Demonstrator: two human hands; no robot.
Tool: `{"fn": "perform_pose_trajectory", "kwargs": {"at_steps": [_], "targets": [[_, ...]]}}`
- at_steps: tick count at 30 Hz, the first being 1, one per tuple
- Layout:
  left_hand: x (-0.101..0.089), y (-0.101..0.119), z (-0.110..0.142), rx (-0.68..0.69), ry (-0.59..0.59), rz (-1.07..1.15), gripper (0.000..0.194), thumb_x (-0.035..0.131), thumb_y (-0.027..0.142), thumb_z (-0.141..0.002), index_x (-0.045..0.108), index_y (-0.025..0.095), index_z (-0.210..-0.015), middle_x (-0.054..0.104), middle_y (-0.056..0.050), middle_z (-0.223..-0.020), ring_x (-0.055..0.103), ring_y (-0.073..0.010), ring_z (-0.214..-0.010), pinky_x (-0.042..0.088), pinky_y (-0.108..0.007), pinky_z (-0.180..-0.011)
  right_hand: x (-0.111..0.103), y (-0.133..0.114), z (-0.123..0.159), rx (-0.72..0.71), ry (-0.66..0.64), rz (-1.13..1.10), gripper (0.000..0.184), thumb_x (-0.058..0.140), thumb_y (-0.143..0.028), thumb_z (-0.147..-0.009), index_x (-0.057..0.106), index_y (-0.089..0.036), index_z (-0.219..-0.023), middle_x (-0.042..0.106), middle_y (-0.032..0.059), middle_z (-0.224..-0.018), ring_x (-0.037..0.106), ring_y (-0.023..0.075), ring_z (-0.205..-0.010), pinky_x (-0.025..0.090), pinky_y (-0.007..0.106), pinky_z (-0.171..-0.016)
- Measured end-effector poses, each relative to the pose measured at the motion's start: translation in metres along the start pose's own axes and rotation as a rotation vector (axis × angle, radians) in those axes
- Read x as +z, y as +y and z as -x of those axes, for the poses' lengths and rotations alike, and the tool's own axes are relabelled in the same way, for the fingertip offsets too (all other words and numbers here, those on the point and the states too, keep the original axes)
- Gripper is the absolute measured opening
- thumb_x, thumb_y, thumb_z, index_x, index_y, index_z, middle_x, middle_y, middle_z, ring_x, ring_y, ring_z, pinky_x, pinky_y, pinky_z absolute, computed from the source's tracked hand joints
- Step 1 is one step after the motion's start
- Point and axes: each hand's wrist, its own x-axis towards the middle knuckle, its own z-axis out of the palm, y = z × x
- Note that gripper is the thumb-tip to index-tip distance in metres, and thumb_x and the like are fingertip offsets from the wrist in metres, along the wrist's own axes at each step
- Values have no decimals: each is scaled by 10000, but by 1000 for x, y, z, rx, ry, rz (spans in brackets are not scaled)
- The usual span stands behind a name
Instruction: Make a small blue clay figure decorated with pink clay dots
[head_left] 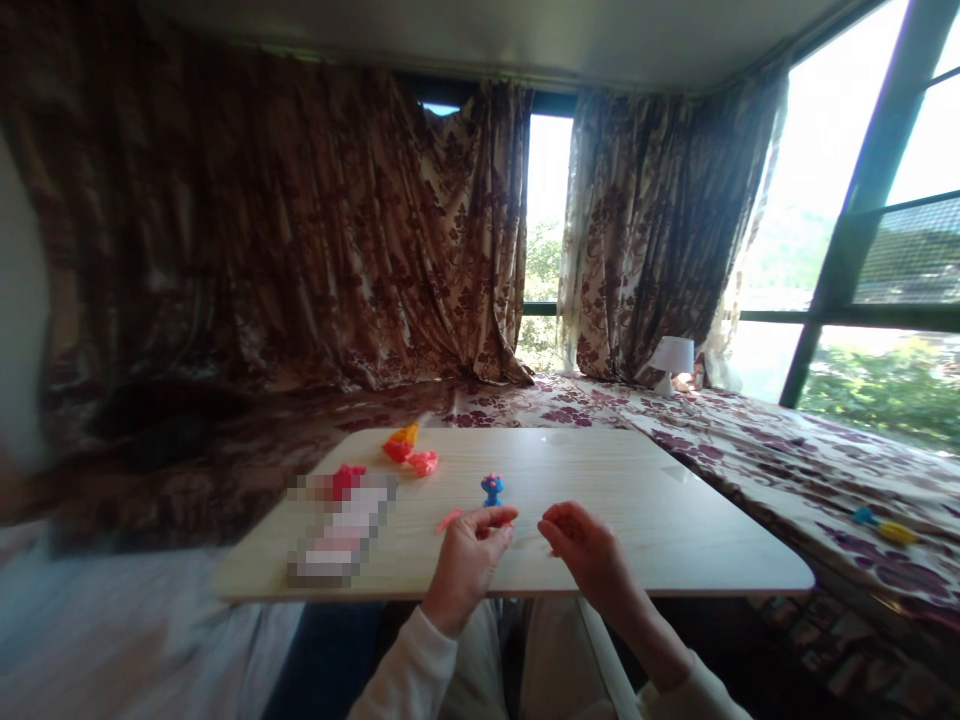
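Note:
A small blue figure (492, 490) with pink bits on its head stands upright on the table, just beyond my hands. My left hand (474, 548) is closed, thumb and forefinger pinched on a small pink piece (509, 523), probably modelling clay, close in front of the figure. Opposite it, my right hand (589, 548) has its fingertips pressed together. A hint of pink shows under those fingers, but what they hold is too small to make out. Left of my left hand, a thin pink strip (448, 520) lies on the tabletop.
The pale wooden table (675, 520) carries an orange-and-red lump (400, 443), a pink lump (424, 463), a crimson lump (346, 482) and a blurred-out flat object (341, 545) on its left. A white lamp (673, 362) and a blue-and-yellow item (886, 527) sit on the flowered cover to the right.

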Motion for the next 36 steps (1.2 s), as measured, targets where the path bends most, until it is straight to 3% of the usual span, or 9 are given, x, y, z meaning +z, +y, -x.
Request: {"fn": "perform_pose_trajectory", "kwargs": {"at_steps": [5,8,11,14,20,26,32,36], "targets": [[-23,0,4,78,42,-163,295,604,371,-665,720,128,-785,719,-73,-743,635,-201,-726,480,-289,-687,-10,4,3,-31,-55,55,195,546,-350,-795,606,-174,-735,599,5,-630,548,131,-587,442,224,-563],[-51,-5,6,166,165,-320,275,572,380,-686,722,161,-758,721,-65,-774,630,-223,-804,471,-327,-764,-14,8,7,-69,-128,167,175,516,-285,-804,651,-177,-773,640,36,-734,581,150,-659,448,238,-619],[-74,-14,8,342,292,-554,255,529,347,-719,723,188,-767,709,-70,-808,601,-237,-844,442,-380,-836,-11,5,10,-114,-180,284,221,461,-230,-826,677,-182,-842,653,49,-811,594,155,-706,439,248,-654],[-86,-23,10,442,296,-718,239,486,267,-740,713,200,-772,688,-67,-766,581,-234,-818,443,-393,-817,-1,-2,9,-147,-215,419,253,430,-173,-830,672,-189,-899,657,50,-866,599,164,-778,424,259,-709],[-81,-27,17,433,259,-855,128,509,167,-717,636,183,-706,645,-57,-771,559,-211,-833,459,-355,-795,12,-14,1,-131,-347,705,230,451,-90,-795,652,-167,-876,665,47,-827,593,158,-767,383,235,-686],[-74,-20,21,488,112,-1020,188,501,120,-739,656,193,-662,633,-48,-741,529,-211,-823,426,-376,-782,14,-15,-3,-138,-468,812,283,447,-54,-788,694,-191,-810,674,42,-859,611,151,-807,370,222,-695],[-73,-20,19,485,119,-1032,196,497,104,-739,672,187,-720,651,-51,-764,526,-211,-841,406,-388,-817,19,-13,-5,-135,-444,857,264,435,-88,-822,674,-192,-862,674,43,-840,612,152,-805,360,224,-670],[-73,-20,18,478,113,-1066,183,514,118,-743,673,186,-683,652,-52,-746,527,-218,-849,402,-385,-811,22,-16,-5,-125,-470,913,243,440,-101,-841,658,-174,-762,661,49,-814,600,151,-766,350,230,-638]]}}
